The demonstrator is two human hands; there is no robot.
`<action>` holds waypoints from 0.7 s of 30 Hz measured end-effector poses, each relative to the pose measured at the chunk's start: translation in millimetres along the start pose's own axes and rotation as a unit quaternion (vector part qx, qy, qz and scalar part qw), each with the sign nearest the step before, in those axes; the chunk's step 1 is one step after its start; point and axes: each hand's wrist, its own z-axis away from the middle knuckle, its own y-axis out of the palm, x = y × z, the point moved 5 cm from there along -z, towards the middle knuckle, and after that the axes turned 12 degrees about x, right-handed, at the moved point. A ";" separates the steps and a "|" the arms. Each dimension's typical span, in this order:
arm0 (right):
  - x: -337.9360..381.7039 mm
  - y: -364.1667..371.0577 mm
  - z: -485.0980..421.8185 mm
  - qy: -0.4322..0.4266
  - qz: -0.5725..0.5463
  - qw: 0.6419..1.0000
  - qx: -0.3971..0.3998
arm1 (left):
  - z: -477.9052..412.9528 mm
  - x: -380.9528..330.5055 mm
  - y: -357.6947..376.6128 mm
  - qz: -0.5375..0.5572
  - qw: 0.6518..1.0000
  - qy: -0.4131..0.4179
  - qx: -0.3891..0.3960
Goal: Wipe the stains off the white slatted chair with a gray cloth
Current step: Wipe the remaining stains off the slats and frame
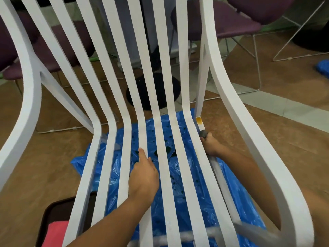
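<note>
The left hand (144, 177) is laid on a middle slat of the white slatted chair (142, 129), thumb stretched along the top and the other fingers apparently curled over the slat's edge into the gap, so the seat is steadied. Further right, the right hand (211, 146) is reached down between the outermost slat and the curved arm frame, and the gray cloth (203, 133) is bunched tightly in its fist, just below the orange stain (199, 122) on a narrow strut.

The stain could be smeared rather than lifted if only a small dirty fold is pressed against it. The wrist is hemmed in by the slat and the frame, so each stroke is likely to be cut short and the cloth could slip from the grip.

At the lower left, a dark tray (53, 211) holding a pink cloth (55, 234) is seen. A blue plastic sheet (80, 163) is spread under the seat, and purple chairs (240, 20) are stood behind.
</note>
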 end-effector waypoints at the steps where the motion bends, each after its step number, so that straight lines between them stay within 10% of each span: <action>1: 4.6 -2.1 -9.5 0.002 0.002 1.000 -0.003 | -0.5 0.0 1.1 0.002 1.000 -0.001 0.000; 21: 47.5 -22.1 -51.3 -0.014 0.002 0.997 -0.081 | 0.2 -4.0 -1.1 0.005 1.000 -0.013 -0.013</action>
